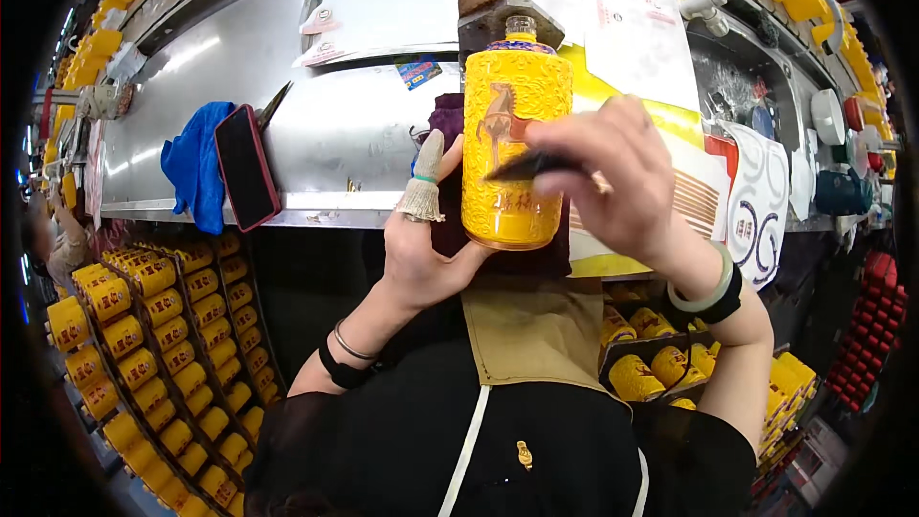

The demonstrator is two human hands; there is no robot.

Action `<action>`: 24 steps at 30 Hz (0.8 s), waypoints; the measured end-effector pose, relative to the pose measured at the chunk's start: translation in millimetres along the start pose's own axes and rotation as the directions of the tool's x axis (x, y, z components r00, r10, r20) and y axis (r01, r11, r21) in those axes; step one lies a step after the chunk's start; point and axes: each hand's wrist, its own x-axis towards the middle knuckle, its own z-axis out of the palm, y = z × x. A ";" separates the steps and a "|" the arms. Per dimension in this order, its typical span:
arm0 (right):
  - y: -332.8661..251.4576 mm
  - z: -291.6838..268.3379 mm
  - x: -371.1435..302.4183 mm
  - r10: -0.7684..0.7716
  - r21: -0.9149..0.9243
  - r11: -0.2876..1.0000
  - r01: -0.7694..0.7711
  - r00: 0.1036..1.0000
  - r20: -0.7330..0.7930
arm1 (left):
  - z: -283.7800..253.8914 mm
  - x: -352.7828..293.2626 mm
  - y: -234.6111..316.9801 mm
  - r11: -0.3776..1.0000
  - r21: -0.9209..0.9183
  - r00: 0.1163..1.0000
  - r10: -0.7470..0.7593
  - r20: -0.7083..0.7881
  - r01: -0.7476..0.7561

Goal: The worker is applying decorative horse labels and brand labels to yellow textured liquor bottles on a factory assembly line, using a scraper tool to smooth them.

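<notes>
Before a steel bench, left hand grips an embossed yellow bottle; right hand pinches a dark tool.

Steel bench: phone, blue cloth

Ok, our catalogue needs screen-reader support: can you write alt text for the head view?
A person's left hand holds up a yellow embossed bottle while the right hand works a small dark tool across its horse motif. Rows of matching yellow bottles lie lower left; a red phone and blue cloth rest on a steel counter.
</notes>
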 end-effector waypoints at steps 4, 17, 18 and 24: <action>31.5 -9.4 -6.2 -0.090 -0.360 0.932 0.034 0.986 -0.140 | -1.7 0.9 1.0 0.999 -0.050 1.000 0.010 0.015 -0.009; 22.5 -13.1 -2.8 0.318 0.018 0.935 -0.354 0.815 -0.485 | -7.4 19.8 23.3 0.994 0.110 0.996 0.006 0.085 -0.015; 18.4 -11.8 -7.4 0.364 0.066 0.925 -0.375 0.820 -0.442 | -5.2 23.6 26.0 0.995 0.083 0.999 0.047 0.021 -0.048; -3.3 2.5 -24.6 0.563 0.271 0.826 -0.495 0.749 -0.349 | -10.6 39.4 51.0 0.933 0.347 0.990 0.047 0.133 -0.091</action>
